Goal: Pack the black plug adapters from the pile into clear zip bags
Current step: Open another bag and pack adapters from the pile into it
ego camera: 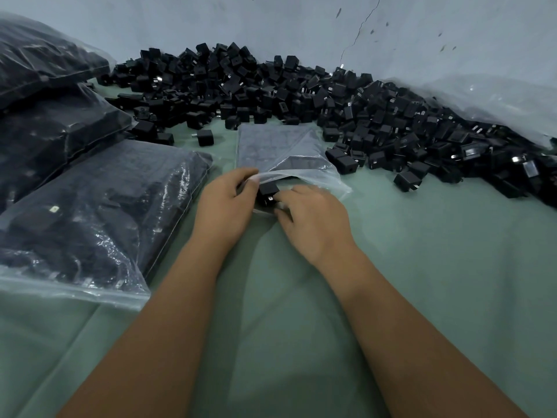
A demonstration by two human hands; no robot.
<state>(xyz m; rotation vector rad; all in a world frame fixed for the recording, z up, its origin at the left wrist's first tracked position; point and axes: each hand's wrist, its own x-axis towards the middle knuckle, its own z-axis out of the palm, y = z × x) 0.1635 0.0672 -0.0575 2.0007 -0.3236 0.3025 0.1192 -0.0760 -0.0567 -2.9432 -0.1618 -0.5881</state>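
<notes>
Clear zip bag [280,152] at centre is approx part-full w/ left hand [224,203] pinching its mouth up and right hand [310,218] gripping a black adapter [268,191] at the opening, three full bags [90,212] at 9 o'clock done, big pile [301,95] at 12–2 o'clock left.

Two bare forearms run to a left hand [227,200] and a right hand [310,218]; no sleeve, glove, ring or watch shows anywhere from fingers [283,196] back to elbows. Short, unpainted nails.
</notes>
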